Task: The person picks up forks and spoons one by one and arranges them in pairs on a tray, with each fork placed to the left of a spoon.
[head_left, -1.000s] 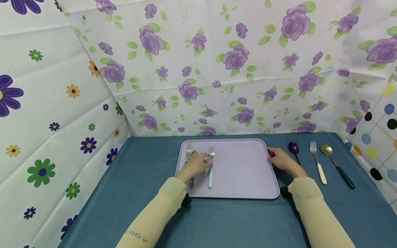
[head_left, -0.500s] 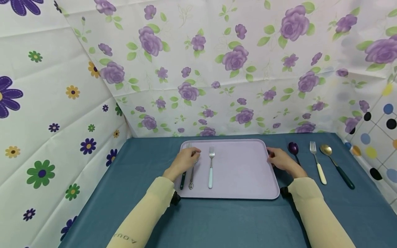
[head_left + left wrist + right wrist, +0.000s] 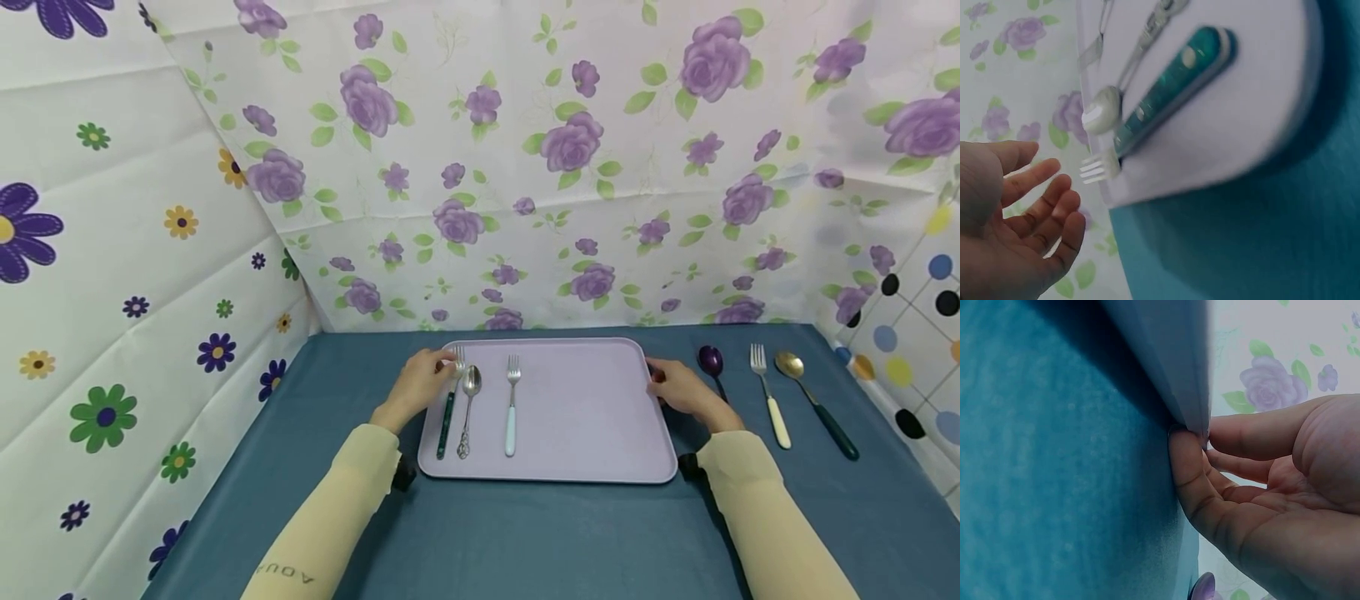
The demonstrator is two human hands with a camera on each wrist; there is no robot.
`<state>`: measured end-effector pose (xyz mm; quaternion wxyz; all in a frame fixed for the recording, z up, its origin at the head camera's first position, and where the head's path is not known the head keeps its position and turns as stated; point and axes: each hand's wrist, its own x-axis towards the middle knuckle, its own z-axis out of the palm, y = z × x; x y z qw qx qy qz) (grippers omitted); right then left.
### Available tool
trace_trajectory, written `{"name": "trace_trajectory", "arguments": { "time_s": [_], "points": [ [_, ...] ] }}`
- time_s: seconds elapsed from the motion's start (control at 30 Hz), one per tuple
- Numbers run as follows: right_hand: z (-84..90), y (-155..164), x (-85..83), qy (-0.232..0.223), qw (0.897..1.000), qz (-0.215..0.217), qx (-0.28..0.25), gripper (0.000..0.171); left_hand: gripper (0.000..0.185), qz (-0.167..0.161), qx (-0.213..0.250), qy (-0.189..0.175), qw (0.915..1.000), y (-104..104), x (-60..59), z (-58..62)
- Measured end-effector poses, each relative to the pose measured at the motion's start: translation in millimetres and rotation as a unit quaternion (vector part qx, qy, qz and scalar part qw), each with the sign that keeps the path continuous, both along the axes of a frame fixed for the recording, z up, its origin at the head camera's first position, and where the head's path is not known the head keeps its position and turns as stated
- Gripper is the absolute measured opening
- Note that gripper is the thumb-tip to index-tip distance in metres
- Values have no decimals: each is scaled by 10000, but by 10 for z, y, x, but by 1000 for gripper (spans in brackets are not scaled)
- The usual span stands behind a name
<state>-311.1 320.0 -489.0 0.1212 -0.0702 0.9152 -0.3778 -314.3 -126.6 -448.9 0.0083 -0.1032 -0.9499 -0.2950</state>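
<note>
Tray (image 3: 585, 417) between hands (image 3: 678, 386), left (image 3: 412, 386) contact unclear

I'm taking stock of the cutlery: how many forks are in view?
3: the green-handled fork and light-blue-handled fork lie on the lilac tray; the cream-handled fork lies on the blue cloth, right of it.

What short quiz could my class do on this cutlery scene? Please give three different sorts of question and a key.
1. How many items lie on the tray?
2. True or false: the right grip pinches the tray's edge.
3. Fill in: on the table right of the tray, the fork has a ___ handle.

Key:
1. Three: the green-handled fork, the silver spoon and the pale-blue-handled fork.
2. True.
3. Cream.
</note>
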Motion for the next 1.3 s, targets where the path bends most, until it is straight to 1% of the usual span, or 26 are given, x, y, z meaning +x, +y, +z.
{"name": "trace_trajectory", "arguments": {
  "time_s": [0.3,0.63,0.87,1.1,1.3],
  "points": [
    [-15,0,-5,-38,10000,-4,-16,60,36,174,-51,99,9998,-131,-39,-81],
    [-29,12,-15,-1,10000,2,-46,60,38,314,-128,-23,9994,-234,-68,-195],
    [-12,13,-7,-32,10000,-26,-43,60,39,426,-157,-152,9989,-252,-60,-243],
    [-21,18,-9,56,10000,8,-55,59,40,542,-183,-303,9979,-250,-53,-281],
    [-34,22,-14,139,9999,37,-91,59,41,489,-144,-400,9979,-246,-31,-349]
  ]
}}
